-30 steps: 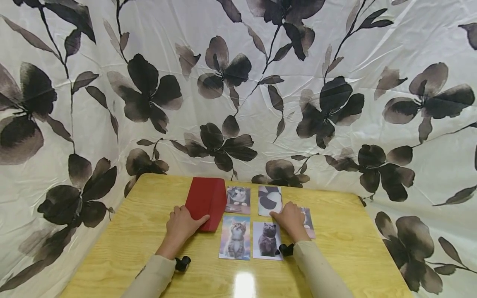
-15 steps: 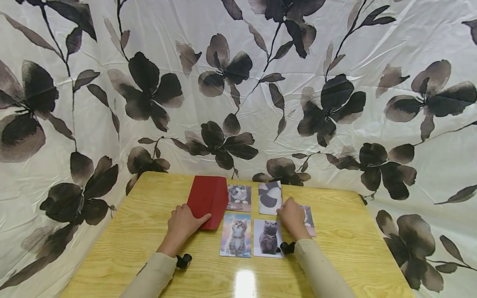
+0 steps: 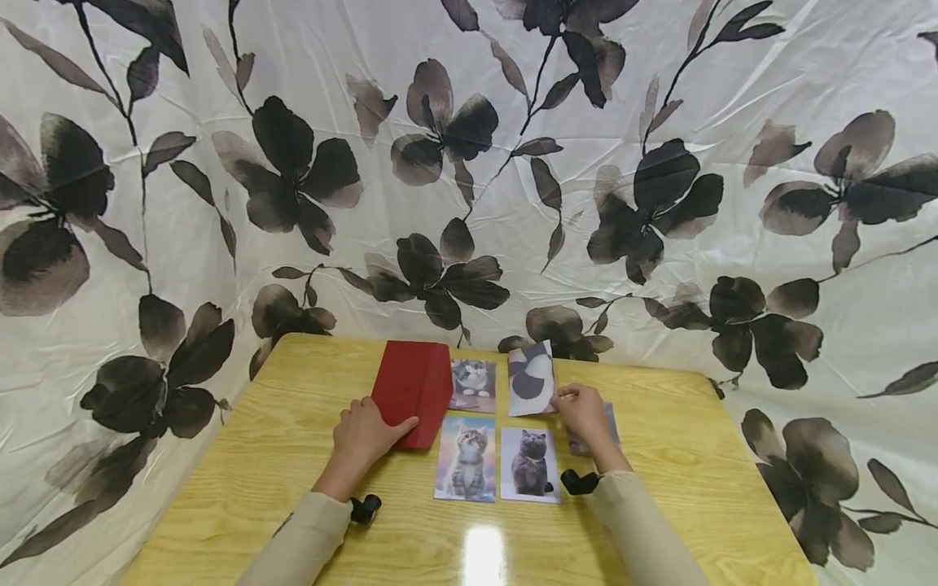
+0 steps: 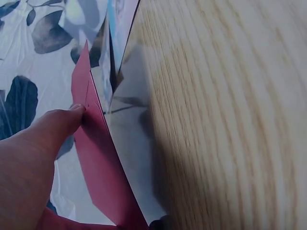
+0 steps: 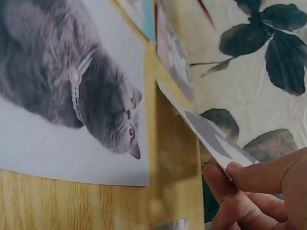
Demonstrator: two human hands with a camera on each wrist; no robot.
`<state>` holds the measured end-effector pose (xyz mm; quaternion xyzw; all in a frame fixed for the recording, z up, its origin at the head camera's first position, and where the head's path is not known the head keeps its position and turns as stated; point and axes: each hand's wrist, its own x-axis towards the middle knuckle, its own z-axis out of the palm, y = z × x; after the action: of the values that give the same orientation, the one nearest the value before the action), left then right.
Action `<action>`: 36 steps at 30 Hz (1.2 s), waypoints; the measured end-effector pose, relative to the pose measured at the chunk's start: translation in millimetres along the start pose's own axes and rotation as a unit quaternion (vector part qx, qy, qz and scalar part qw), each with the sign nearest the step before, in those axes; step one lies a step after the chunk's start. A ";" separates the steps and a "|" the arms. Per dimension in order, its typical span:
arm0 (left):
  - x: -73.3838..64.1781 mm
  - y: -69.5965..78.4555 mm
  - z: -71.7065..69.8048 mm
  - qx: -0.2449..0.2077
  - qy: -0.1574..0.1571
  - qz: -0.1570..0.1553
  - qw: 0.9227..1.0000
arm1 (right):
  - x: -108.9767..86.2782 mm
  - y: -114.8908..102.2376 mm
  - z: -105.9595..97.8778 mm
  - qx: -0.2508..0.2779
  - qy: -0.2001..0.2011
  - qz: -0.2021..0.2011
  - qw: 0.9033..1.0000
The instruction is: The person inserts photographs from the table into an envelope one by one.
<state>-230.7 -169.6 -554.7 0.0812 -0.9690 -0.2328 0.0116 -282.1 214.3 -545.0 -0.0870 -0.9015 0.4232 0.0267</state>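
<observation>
Right hand (image 3: 585,412) pinches the black-and-white cat photo (image 3: 532,378) by its corner, lifted clear of the table (image 3: 220,505). Left hand (image 3: 364,435) rests fingers flat on the red envelope (image 3: 413,389), beside it. Judged early: one photo raised, four photos lying nearby, none yet in the envelope.

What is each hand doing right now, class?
Left hand: open, fingers resting on the red envelope.
Right hand: pinching the black-and-white cat photo, lifted.
</observation>
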 end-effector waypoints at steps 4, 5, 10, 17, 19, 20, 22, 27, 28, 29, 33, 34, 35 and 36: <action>1.2 2.8 -0.4 -0.002 -0.001 -0.001 1.000 | -4.6 -4.2 -4.8 0.038 -0.004 0.001 0.999; 1.0 3.1 -0.1 -0.003 -0.002 -0.001 1.000 | -6.1 -5.0 -5.6 0.049 -0.007 0.000 0.999; 0.1 4.3 2.9 -0.002 -0.008 0.000 1.000 | -12.4 -7.6 -2.5 0.098 -0.018 -0.005 0.995; 2.6 9.8 5.5 0.004 -0.004 0.002 1.000 | -18.8 -14.3 12.3 0.150 -0.017 -0.025 0.988; 2.7 10.6 7.2 0.005 -0.002 0.002 1.000 | -21.6 -17.4 15.2 0.167 -0.024 -0.019 0.985; 2.7 10.9 7.8 0.005 -0.002 0.001 1.000 | -22.9 -18.5 16.6 0.173 -0.026 -0.017 0.984; 2.5 11.5 8.4 0.005 -0.001 0.001 1.000 | -24.9 -20.2 20.1 0.174 -0.029 -0.013 0.984; 1.7 12.3 8.9 0.000 -0.001 0.000 1.000 | -29.2 -27.0 30.1 0.184 -0.038 -0.009 0.982; 1.8 12.4 9.0 0.000 -0.001 -0.001 1.000 | -29.9 -28.8 31.8 0.186 -0.042 -0.009 0.982; 1.6 12.5 8.8 -0.002 -0.001 -0.001 1.000 | -30.7 -30.4 33.7 0.188 -0.045 -0.009 0.981; 1.4 12.4 8.0 -0.006 0.000 -0.004 1.000 | -32.9 -36.0 42.4 0.190 -0.060 -0.005 0.980; 1.6 12.1 8.0 -0.007 0.000 -0.004 1.000 | -33.4 -37.1 44.8 0.194 -0.064 -0.005 0.979; 1.7 11.8 7.9 -0.009 0.001 -0.005 1.000 | -33.6 -38.1 47.5 0.197 -0.067 -0.007 0.978; 1.6 11.5 7.8 -0.009 0.001 -0.005 1.000 | -33.7 -38.9 50.3 0.199 -0.070 -0.009 0.977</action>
<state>-234.5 -156.3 -556.5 0.0859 -0.9665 -0.2415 0.0121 -260.4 145.7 -546.5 -0.0418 -0.7993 0.5992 -0.0153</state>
